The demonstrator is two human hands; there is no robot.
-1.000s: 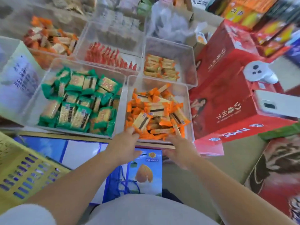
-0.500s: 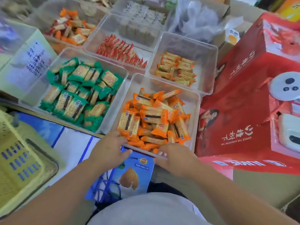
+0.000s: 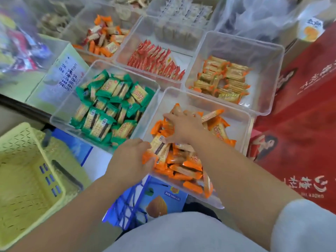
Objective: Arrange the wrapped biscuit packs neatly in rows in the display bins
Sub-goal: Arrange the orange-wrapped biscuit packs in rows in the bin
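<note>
A clear plastic bin (image 3: pixel 241 124) in front of me holds a loose heap of orange-wrapped biscuit packs (image 3: pixel 183 164). My left hand (image 3: pixel 131 159) is at the bin's near-left corner, its fingers curled round orange packs at the edge of the heap. My right hand (image 3: pixel 183 128) reaches across into the middle of the bin, fingers bent over the pile and gripping packs. To the left, another clear bin (image 3: pixel 60 113) holds green-wrapped packs (image 3: pixel 109 110) in rough rows.
Behind stand bins of red packs (image 3: pixel 154 60), golden packs (image 3: pixel 223 79) and mixed orange packs (image 3: pixel 103 40). A yellow basket (image 3: pixel 23 180) sits at the near left. Red cartons (image 3: pixel 300 124) wall the right side. A blue carton (image 3: pixel 160 199) lies under the bins.
Both hands have left the near rim of the orange bin and gone into it. The right hand reached to the middle of the heap, the left took packs at the near-left corner.
</note>
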